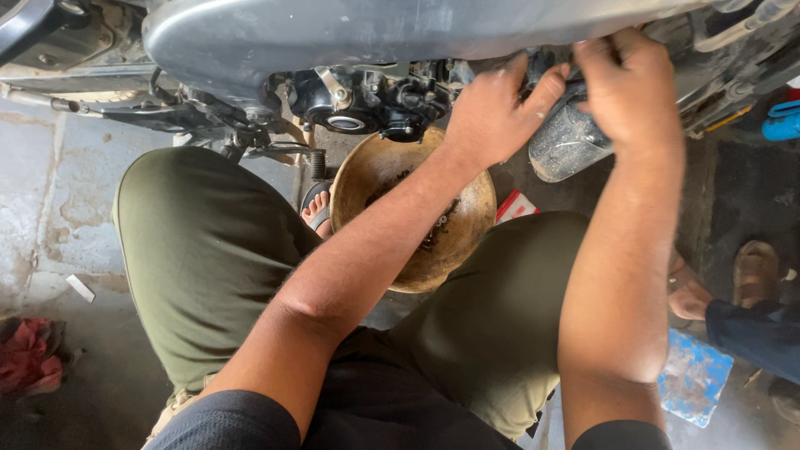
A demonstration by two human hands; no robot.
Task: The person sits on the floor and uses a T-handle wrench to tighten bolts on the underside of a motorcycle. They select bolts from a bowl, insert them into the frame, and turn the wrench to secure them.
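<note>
Under motorcycle engine (367,100): both hands (500,108) on part, bowl (467,225) below.

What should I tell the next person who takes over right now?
Left hand and right hand are both up at the motorcycle's engine area, fingers curled on a dark part beside a clear ribbed cover; the exact grip is hidden. A round metal bowl with small parts sits on the floor between the knees. The part is not yet off.

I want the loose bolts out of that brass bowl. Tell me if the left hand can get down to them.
Probably yes. The left hand is up at the engine, bare-fingered, directly above the open bowl; nothing covers the bolts except its own forearm.
</note>
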